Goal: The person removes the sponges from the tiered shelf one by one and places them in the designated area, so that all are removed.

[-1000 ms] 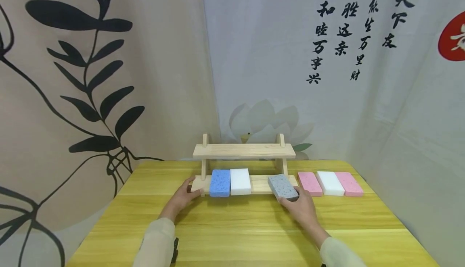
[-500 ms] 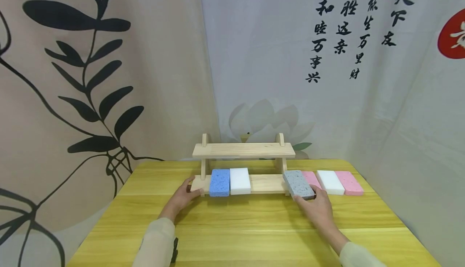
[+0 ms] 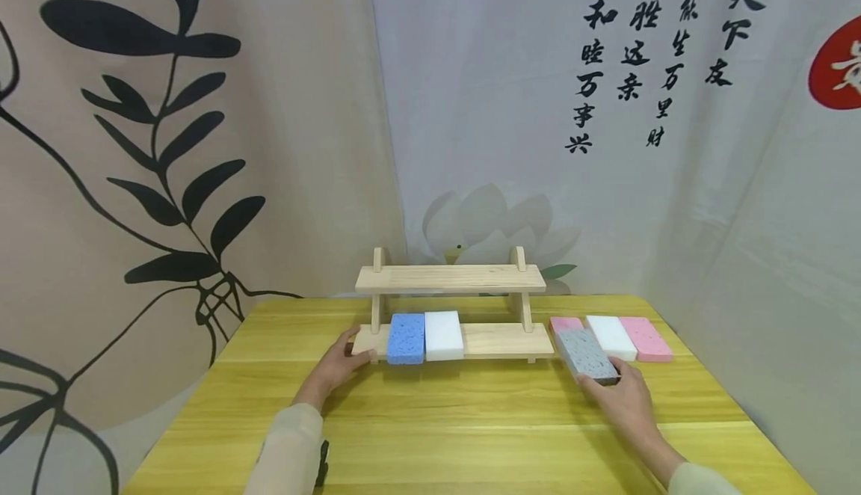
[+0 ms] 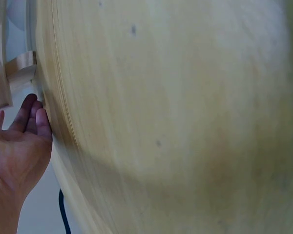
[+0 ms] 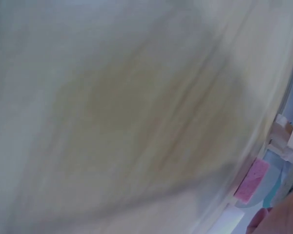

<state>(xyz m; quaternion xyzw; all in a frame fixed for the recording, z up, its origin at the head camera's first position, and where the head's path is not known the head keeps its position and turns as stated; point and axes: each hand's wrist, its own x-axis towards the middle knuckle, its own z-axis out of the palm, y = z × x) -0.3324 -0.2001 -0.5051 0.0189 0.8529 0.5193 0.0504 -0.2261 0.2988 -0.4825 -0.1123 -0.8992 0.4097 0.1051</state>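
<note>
**Gray sponge (image 3: 585, 353) pinched at the two-tier wooden rack's (image 3: 451, 278) four o'clock**

Head view: the step seems to be shifting this sponge; the next move probably calls for lowering it level. The right hand (image 3: 625, 398), angled toward ten o'clock, pinches its near end. The left hand (image 3: 336, 366) grips the rack's eight o'clock end.

Left wrist: fingers slightly bent at nine o'clock.

Right wrist: grip cropped, cannot tell.

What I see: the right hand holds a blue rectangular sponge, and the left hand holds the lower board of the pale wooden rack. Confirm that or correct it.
The colour is wrong: the head view shows the right hand holding a grey rectangular sponge. The left hand does hold the lower board of the pale wooden rack.
</note>
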